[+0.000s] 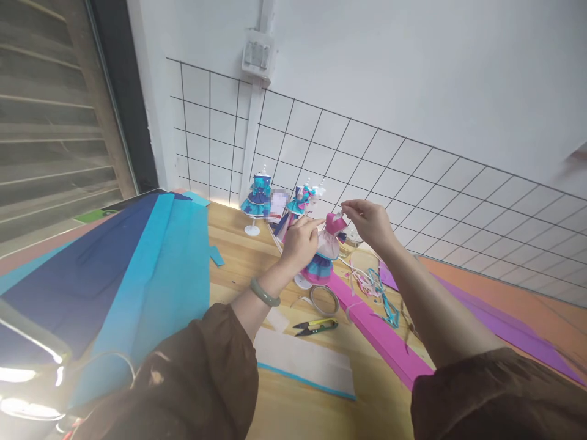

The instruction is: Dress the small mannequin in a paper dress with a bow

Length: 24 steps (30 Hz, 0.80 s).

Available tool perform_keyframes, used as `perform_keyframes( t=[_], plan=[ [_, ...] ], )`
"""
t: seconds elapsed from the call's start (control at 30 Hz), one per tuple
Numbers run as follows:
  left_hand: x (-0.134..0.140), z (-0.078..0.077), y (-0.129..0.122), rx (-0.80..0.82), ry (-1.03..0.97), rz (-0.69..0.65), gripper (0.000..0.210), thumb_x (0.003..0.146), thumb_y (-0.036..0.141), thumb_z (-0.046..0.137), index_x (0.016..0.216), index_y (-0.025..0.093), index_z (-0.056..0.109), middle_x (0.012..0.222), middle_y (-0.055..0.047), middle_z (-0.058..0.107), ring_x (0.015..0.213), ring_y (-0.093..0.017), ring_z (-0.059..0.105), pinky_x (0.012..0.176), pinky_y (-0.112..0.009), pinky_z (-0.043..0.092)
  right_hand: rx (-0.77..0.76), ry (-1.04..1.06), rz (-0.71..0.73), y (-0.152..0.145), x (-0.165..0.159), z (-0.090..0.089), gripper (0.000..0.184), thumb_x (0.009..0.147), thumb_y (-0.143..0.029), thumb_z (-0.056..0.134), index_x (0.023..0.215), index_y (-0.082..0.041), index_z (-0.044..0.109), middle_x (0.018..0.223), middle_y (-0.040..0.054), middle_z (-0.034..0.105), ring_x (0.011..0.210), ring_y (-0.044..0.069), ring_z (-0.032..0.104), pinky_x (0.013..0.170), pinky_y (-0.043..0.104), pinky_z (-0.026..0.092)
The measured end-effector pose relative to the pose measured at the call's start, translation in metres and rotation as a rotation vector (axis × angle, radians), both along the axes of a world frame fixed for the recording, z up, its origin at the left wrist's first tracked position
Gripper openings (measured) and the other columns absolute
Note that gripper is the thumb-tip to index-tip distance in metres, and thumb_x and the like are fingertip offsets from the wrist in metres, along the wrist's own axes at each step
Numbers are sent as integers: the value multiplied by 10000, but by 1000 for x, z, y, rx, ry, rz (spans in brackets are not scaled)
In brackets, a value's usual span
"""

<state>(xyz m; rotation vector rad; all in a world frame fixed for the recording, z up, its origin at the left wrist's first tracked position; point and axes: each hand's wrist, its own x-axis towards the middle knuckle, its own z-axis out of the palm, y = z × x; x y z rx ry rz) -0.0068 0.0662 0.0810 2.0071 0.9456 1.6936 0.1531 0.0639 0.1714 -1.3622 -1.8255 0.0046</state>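
A small doll dress (pixel 329 243) with a pink bodice, a pale middle and a teal ruffled skirt stands on a white-based dress form, slightly tilted in view. My left hand (pixel 301 243), with a green bangle at the wrist, is at the dress's left side. Its index finger reaches to the bodice while the other fingers curl; the grip is partly hidden. Just above the bodice's right side, my right hand (pixel 365 221) pinches thumb and fingertips together. Whatever lies in that pinch is too small to make out.
Behind are more dressed miniature forms, one in blue (pixel 257 195). In front lie yellow-handled thread snips (pixel 316 327), a tape roll (pixel 324 300) and a pale fabric strip (pixel 305 360). Pink fabric (pixel 380 330), tangled ribbons (pixel 389 311) and blue cloth (pixel 174 256) flank these; a wire grid (pixel 322 110) stands behind.
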Motion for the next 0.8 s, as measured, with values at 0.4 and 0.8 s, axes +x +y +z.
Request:
perform_keyframes(
  t=[0.4, 0.8],
  plan=[
    [13, -7, -9, 122, 274, 169, 387, 870, 141, 378, 1182, 234, 586, 1140, -80, 550, 1087, -217, 452, 923, -343, 365, -13, 33, -36, -9, -9, 2, 327, 779, -396, 547, 918, -139, 693, 717, 68, 648, 596, 158, 543, 554, 292, 417],
    [13, -8, -9, 209, 305, 195, 372, 868, 128, 393, 1192, 195, 563, 1112, -88, 568, 1067, -204, 481, 912, -351, 388, -7, 38, -32, -9, -8, 0, 314, 780, -390, 543, 912, -146, 689, 706, 65, 646, 595, 158, 539, 536, 280, 402]
  ],
)
